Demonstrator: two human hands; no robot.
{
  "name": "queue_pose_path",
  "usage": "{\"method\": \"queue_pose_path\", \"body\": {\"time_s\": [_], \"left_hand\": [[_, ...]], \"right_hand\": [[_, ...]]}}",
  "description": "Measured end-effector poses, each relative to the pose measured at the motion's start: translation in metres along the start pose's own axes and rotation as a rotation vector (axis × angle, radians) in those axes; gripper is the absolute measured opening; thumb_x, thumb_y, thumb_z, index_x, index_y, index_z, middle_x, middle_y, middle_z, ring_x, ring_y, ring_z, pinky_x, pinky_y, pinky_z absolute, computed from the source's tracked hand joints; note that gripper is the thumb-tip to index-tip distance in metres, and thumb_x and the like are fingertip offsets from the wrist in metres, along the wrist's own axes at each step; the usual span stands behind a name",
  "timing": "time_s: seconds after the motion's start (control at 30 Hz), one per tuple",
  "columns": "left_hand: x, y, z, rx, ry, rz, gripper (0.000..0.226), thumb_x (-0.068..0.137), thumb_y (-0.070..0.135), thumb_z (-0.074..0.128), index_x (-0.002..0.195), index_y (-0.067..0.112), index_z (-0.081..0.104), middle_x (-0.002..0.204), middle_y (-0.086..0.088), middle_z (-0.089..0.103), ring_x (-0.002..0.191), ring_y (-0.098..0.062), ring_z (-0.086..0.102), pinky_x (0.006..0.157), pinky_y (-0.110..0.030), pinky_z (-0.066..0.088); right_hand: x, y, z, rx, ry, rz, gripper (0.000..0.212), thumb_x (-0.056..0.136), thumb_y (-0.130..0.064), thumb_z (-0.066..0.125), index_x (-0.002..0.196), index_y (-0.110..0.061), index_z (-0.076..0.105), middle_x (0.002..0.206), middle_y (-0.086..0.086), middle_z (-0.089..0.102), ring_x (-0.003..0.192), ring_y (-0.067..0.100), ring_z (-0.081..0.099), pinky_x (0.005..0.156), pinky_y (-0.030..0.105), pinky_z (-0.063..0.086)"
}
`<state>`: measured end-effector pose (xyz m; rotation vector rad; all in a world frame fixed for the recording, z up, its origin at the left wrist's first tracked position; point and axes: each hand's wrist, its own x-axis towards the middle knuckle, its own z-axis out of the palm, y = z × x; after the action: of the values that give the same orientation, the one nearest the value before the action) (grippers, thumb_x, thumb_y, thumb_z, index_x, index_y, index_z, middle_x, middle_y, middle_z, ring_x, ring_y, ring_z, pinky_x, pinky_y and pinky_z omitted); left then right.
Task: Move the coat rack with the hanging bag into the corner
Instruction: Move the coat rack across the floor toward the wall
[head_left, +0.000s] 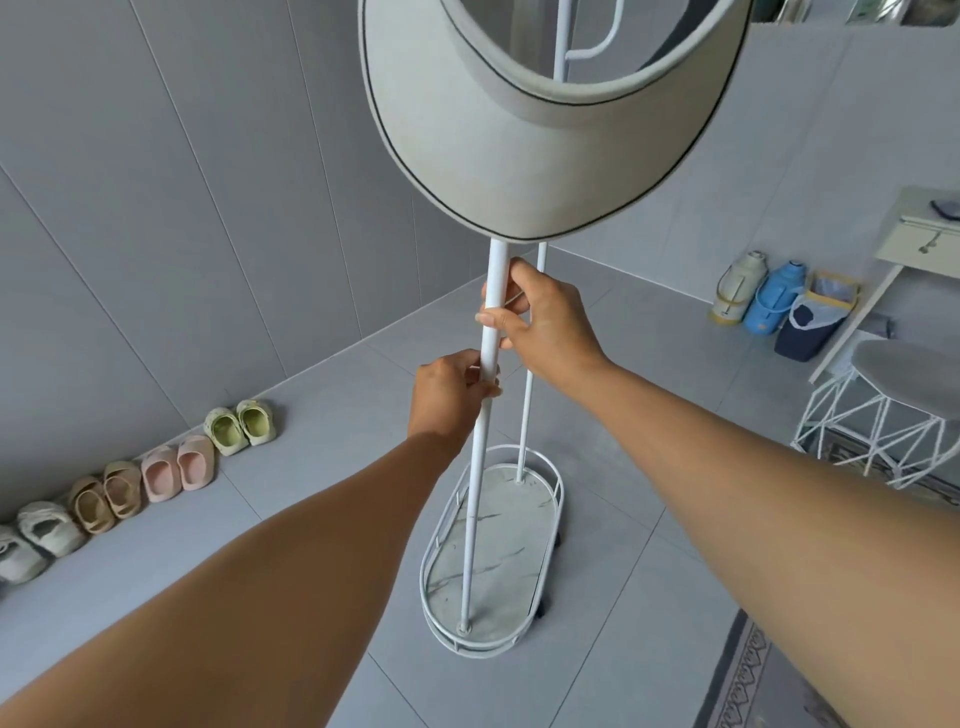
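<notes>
Both hands, the left hand (451, 387) below the right hand (540, 322), were clenched around the near pole of the coat rack (480, 467), which was stood mid-floor and judged stiff, top-heavy under the hanging bag (524, 150).

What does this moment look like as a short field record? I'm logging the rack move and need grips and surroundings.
rack: white coat rack, two poles on oval wheeled base
hanging item: grey visor-like hat; no bag in view
left hand: closed on near pole, lower
right hand: closed on same pole, higher
left wall: row of shoes
right: flasks, wire stool
</notes>
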<state>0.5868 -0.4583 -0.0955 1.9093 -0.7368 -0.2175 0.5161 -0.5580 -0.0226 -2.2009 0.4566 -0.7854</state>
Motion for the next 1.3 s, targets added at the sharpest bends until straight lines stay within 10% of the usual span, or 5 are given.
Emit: {"method": "queue_pose_path", "body": {"time_s": [0.37,0.7,1.07,1.3], "left_hand": [[0.112,-0.026,0.0,0.011,-0.016,0.044,0.014,0.082,-0.007,0.067,0.092,0.001,0.073,0.086,-0.012,0.076,0.056,0.009,0.064,0.059,0.0,0.047],[0.223,-0.051,-0.003,0.007,-0.031,0.07,0.015,0.08,-0.003,0.071,0.094,0.002,0.073,0.087,-0.012,0.077,0.088,-0.021,0.074,0.086,-0.034,0.058],[0.352,-0.076,0.0,0.018,-0.029,0.053,0.013,0.083,-0.003,0.069,0.094,0.004,0.072,0.088,-0.011,0.076,0.076,-0.013,0.07,0.066,-0.004,0.048],[0.441,-0.088,0.003,0.021,-0.034,0.034,0.014,0.082,-0.002,0.071,0.095,0.002,0.072,0.089,-0.013,0.077,0.089,-0.022,0.073,0.084,-0.03,0.057]], "right_hand": [[0.102,0.029,0.032,-0.012,0.02,0.011,0.018,0.086,-0.008,0.071,0.101,-0.002,0.063,0.095,0.007,0.07,0.087,0.028,0.07,0.079,0.05,0.062],[0.202,0.059,0.074,-0.014,0.06,0.01,0.019,0.086,-0.007,0.07,0.103,-0.001,0.063,0.091,0.001,0.067,0.085,0.024,0.069,0.079,0.049,0.063],[0.319,0.096,0.111,-0.008,0.093,0.008,0.021,0.086,-0.007,0.069,0.103,0.002,0.061,0.091,-0.004,0.066,0.091,0.027,0.071,0.083,0.049,0.062],[0.405,0.126,0.136,0.005,0.102,-0.001,0.022,0.086,-0.007,0.07,0.103,0.003,0.061,0.089,-0.012,0.064,0.089,0.025,0.071,0.083,0.048,0.062]]}}
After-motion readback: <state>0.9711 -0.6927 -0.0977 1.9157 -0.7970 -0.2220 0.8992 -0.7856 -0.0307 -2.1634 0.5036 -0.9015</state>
